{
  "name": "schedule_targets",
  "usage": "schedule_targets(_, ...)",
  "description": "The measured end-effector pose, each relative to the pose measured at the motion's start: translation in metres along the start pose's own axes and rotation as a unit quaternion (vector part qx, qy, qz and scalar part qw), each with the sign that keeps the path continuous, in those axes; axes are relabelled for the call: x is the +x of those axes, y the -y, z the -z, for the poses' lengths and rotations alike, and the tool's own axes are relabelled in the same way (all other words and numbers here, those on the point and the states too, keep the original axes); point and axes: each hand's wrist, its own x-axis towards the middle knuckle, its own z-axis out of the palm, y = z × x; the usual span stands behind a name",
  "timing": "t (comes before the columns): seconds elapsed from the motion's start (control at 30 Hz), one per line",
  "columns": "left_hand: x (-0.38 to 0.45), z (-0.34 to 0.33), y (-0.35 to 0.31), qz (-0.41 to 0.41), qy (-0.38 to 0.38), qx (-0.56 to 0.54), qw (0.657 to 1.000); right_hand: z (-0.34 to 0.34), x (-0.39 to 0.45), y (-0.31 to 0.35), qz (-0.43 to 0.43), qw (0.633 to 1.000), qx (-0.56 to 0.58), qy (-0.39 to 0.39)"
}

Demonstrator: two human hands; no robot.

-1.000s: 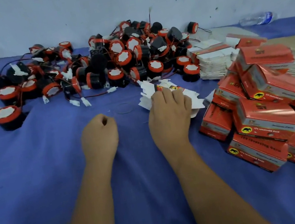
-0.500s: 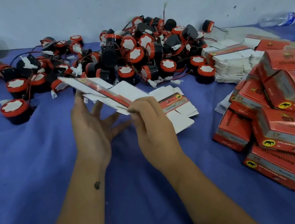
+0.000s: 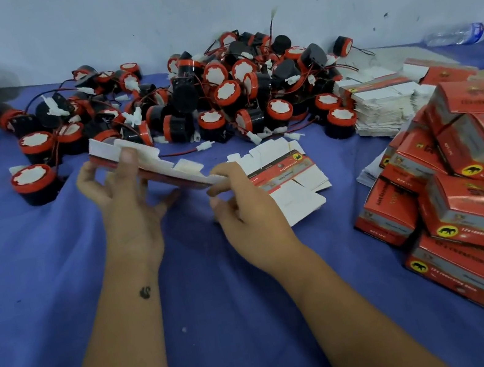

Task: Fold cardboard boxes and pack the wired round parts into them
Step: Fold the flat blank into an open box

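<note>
You get soft, even, rather dim light with a cool blue cast and only faint shadows under your forearms. Glare streaks the glossy folded boxes [image 3: 476,200] at the cloth's right edge, which smear with blur; the far left corner is hazy.

Open blue worktop [image 3: 44,299] near side & far left gives free passage, w/ the back blocked by the heap of wired round parts [image 3: 218,90], right side walled by folded red boxes [image 3: 468,192] & flat box stack [image 3: 382,103], loose flats [image 3: 289,181] center.
</note>
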Motion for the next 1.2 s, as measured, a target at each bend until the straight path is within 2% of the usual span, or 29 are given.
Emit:
schedule_targets(0.13, 0.002, -0.001, 0.006, -0.041, -0.078, 0.057, 0.994, 0.001, 0.004, -0.004, -0.066, 0.997, -0.034, -0.003)
schedule_targets(0.2, 0.003, 0.001, 0.011, -0.050, -0.089, 0.058, 0.993, 0.007, 0.006, -0.007, -0.113, 0.990, -0.080, -0.038)
schedule_targets(0.3, 0.001, 0.002, 0.013, -0.049, -0.096, 0.054, 0.993, 0.025, 0.009, -0.017, -0.169, 0.958, -0.204, -0.111)
schedule_targets(0.33, -0.001, 0.002, 0.013, -0.051, -0.089, 0.053, 0.993, 0.030, 0.009, -0.019, -0.182, 0.956, -0.185, -0.138)
schedule_targets(0.4, -0.005, 0.000, 0.011, -0.053, -0.071, 0.064, 0.994, 0.034, 0.007, -0.018, -0.194, 0.960, -0.022, -0.202)
schedule_targets(0.47, -0.009, -0.001, 0.009, -0.047, -0.044, 0.072, 0.995, 0.035, 0.006, -0.011, -0.172, 0.947, 0.136, -0.235)
schedule_targets(0.57, -0.014, -0.002, 0.007, -0.045, 0.003, 0.085, 0.995, 0.037, 0.007, 0.001, -0.151, 0.934, 0.270, -0.179)
schedule_targets(0.63, -0.018, -0.005, 0.006, -0.060, 0.027, 0.099, 0.993, 0.035, 0.008, 0.009, -0.160, 0.926, 0.312, -0.137)
schedule_targets(0.8, -0.021, -0.003, 0.007, -0.113, 0.007, 0.162, 0.980, 0.021, -0.006, 0.016, -0.076, 0.968, 0.210, -0.112)
schedule_targets(0.93, -0.021, -0.001, 0.007, -0.217, 0.013, 0.237, 0.947, 0.017, -0.008, 0.011, -0.057, 0.990, 0.092, -0.090)
schedule_targets(1.03, -0.023, 0.000, 0.011, -0.270, -0.010, 0.288, 0.919, 0.017, -0.006, 0.004, -0.060, 0.994, 0.026, -0.086)
schedule_targets(1.1, -0.025, -0.002, 0.012, -0.285, 0.003, 0.289, 0.914, 0.020, -0.007, 0.000, -0.074, 0.992, 0.027, -0.096)
schedule_targets(1.2, -0.029, -0.005, 0.012, -0.309, 0.061, 0.289, 0.904, 0.024, -0.007, -0.006, -0.082, 0.992, 0.024, -0.091)
